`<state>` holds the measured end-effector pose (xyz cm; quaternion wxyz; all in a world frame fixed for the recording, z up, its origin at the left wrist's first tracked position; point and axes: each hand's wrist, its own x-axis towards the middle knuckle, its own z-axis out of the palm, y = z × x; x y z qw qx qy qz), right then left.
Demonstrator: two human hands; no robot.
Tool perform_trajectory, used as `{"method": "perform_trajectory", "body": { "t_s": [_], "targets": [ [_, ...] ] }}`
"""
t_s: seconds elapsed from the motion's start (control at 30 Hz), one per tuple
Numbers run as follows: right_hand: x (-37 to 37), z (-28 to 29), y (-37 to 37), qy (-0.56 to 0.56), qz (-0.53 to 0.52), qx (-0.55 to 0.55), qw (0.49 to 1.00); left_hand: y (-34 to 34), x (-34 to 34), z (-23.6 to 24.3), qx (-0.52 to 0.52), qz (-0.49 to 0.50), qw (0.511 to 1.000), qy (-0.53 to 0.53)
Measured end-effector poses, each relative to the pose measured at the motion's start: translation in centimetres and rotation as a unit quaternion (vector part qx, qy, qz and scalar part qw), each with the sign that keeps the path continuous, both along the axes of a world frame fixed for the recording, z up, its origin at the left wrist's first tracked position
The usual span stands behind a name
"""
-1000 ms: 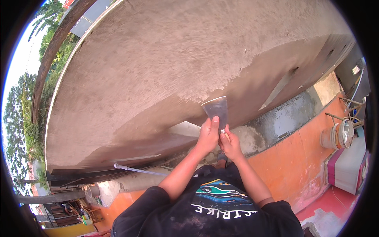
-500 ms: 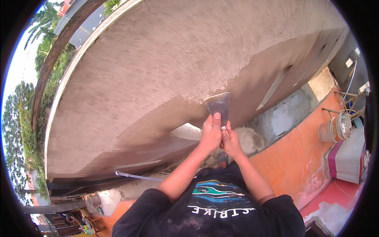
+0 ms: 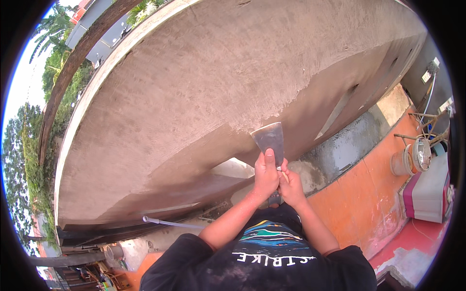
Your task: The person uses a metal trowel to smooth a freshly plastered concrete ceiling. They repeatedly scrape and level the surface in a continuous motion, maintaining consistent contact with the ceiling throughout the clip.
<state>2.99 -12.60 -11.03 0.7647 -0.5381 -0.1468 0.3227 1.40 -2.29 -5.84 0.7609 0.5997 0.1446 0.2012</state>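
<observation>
A wide metal scraper [image 3: 270, 140] points away from me, its blade edge at the plastered wall [image 3: 228, 68]; I cannot tell whether it touches. My left hand [image 3: 266, 177] grips the scraper, thumb pressed up against the back of its blade. Just to the right and lower, my right hand [image 3: 290, 186] is wrapped around the pale handle. The wall has a rough, lighter skim above a smoother, darker band.
An orange tiled floor [image 3: 349, 203] borders grey concrete [image 3: 354, 145]. At the right stand buckets [image 3: 405, 157], wooden poles [image 3: 420, 116] and a white-and-magenta bundle [image 3: 427, 189]. A pale pipe [image 3: 172, 221] lies at lower left; a curved timber [image 3: 68, 72] and greenery [image 3: 29, 160] are beyond the wall's edge.
The scraper and both hands rose slightly, then moved back toward my body, a little lower in view than a second ago. Both hands still grip it.
</observation>
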Motion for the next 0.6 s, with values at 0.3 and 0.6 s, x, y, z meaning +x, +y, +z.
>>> {"method": "perform_trajectory", "body": {
  "t_s": [0.3, 0.6],
  "targets": [
    [-0.1, 0.8, 0.2, -0.003, -0.01, -0.031, 0.999, 0.3, 0.1, -0.5, -0.012, -0.007, 1.0, 0.01],
    [0.2, 0.7, -0.6, -0.048, -0.011, -0.037, 0.998, 0.7, 0.2, -0.5, -0.022, -0.04, 0.998, -0.04]
  ]
}}
